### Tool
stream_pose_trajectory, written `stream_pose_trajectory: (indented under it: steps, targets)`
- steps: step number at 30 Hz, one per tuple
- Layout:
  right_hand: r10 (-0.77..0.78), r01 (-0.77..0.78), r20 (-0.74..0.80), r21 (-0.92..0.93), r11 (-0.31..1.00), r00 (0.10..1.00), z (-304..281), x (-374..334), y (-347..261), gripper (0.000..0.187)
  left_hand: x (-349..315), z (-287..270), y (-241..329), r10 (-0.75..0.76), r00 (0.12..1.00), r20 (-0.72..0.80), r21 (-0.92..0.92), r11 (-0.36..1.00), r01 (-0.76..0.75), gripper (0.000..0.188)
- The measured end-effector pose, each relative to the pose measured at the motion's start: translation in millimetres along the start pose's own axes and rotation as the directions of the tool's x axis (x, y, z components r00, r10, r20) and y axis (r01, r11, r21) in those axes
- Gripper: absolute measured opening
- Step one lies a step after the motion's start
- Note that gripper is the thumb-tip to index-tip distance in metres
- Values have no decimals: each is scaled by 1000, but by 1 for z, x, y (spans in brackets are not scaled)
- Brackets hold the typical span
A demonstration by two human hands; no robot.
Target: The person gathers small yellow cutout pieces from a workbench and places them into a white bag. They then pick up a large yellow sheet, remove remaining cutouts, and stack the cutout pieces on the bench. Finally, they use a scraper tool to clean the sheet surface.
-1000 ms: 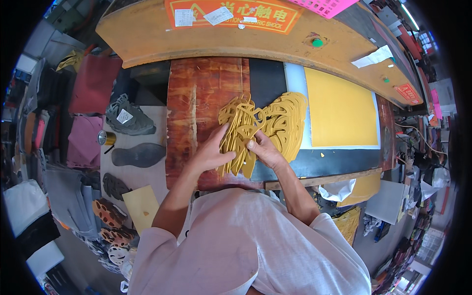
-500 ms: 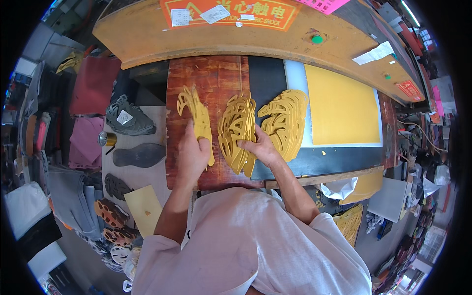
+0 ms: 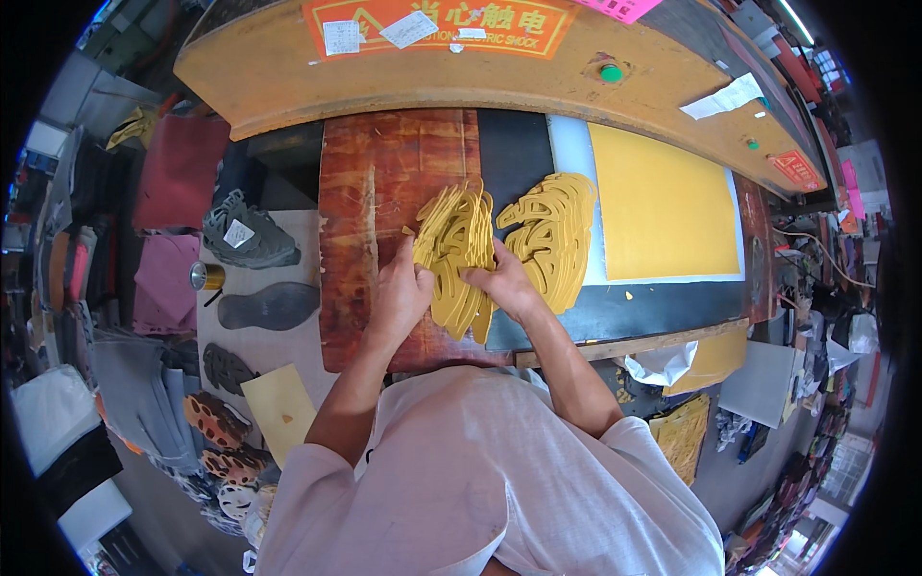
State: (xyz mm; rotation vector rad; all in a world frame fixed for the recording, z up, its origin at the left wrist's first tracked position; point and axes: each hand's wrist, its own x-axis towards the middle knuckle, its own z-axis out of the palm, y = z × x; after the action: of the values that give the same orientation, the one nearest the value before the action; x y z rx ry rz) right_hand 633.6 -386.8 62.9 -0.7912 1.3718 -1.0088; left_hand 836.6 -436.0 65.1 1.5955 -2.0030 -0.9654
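Overhung across the top of the frame by an orange machine beam (image 3: 413, 88) with two green buttons (image 3: 611, 73). Flanked at left by a dark shoe sole (image 3: 269, 306), right of centre by one yellow sheet (image 3: 665, 206). At centre, pinching one stack of yellow cutouts (image 3: 457, 274) from both side edges with left hand (image 3: 397, 296) and right hand (image 3: 509, 285). Just right of that, counting a second stack (image 3: 555, 240). Showing bare red-brown board (image 3: 351, 192) leftward, up to its edge.

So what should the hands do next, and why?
Maybe squeeze the yellow pieces between them into a neater stack: the left hand and right hand hold them from both sides, and their edges look fanned and uneven.
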Motion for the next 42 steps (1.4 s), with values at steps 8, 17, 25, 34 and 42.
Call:
stream_pose_trajectory:
  steps: [8,17,25,34,42]
  targets:
    - [-106,115,49,-291,950,993,28,-9,-34,45,-27,-22,12,-20,1000,-8,-83,996,19,55]
    - [23,-21,-25,63,998,999,32,12,-10,60,-31,13,-30,-196,972,128,-416,879,232,63]
    - [-26,-54,154,490,870,988,36,-5,-19,78,-41,-2,0,-88,976,199,-76,992,105,103]
    - [172,-245,202,436,866,964,41,3,-19,88,-32,-11,-28,-18,999,37,-735,677,39,70]
    - [-144,189,146,-375,907,979,44,4,16,76,-30,1,-30,-31,999,17,-603,797,35,75]
